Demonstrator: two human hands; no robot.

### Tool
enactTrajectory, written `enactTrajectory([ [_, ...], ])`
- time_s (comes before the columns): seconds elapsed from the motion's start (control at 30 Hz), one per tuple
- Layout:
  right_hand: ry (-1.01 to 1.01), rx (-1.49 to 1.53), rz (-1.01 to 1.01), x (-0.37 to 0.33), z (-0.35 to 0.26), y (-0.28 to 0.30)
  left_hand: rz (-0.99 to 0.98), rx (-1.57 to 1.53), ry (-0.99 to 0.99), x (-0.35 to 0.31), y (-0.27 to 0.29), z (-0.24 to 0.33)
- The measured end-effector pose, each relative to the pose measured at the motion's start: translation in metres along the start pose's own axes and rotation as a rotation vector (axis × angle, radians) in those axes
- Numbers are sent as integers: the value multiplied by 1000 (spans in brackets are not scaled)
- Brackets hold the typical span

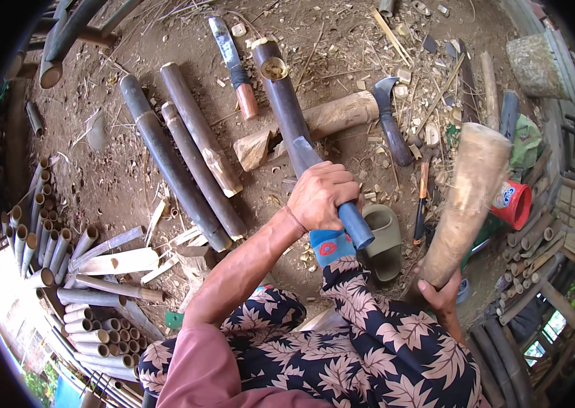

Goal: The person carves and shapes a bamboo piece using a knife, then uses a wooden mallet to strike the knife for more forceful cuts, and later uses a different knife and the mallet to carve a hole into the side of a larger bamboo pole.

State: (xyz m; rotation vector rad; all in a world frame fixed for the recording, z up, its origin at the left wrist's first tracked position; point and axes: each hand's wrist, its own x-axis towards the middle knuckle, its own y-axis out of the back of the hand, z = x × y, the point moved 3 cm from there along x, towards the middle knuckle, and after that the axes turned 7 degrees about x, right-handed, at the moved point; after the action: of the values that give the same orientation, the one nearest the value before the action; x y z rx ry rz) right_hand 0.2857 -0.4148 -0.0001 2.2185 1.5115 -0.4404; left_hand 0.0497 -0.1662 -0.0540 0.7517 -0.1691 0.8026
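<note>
My left hand [325, 196] is closed around what looks like a chisel, its blue round handle [355, 226] jutting out below the fist. The tool's flat grey part [304, 155] lies along a dark bamboo pole [286, 102], which has a pale cut hole near its far end. Beneath the pole, a short split log [315, 129] lies crosswise on the ground. At the right, my right hand [440, 294] grips the narrow lower end of a thick, pale wooden mallet [468, 197], raised at a slant with its wide head away from me.
Three cut poles [172, 160] lie to the left, near a machete [233, 64]. Right of the log is a hooked knife [391, 122]. A red container [512, 205] stands at the right. Bamboo lengths [104, 336] are stacked at lower left. A green sandal [384, 241] is near my left hand.
</note>
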Motion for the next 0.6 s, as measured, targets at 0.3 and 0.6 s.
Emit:
enactTrajectory([
  [0.3, 518, 172, -260, 5, -55, -33, 141, 36, 70, 12, 5, -11],
  [0.6, 305, -17, -291, 21, -81, -66, 217, 54, 79, 13, -1, -18],
])
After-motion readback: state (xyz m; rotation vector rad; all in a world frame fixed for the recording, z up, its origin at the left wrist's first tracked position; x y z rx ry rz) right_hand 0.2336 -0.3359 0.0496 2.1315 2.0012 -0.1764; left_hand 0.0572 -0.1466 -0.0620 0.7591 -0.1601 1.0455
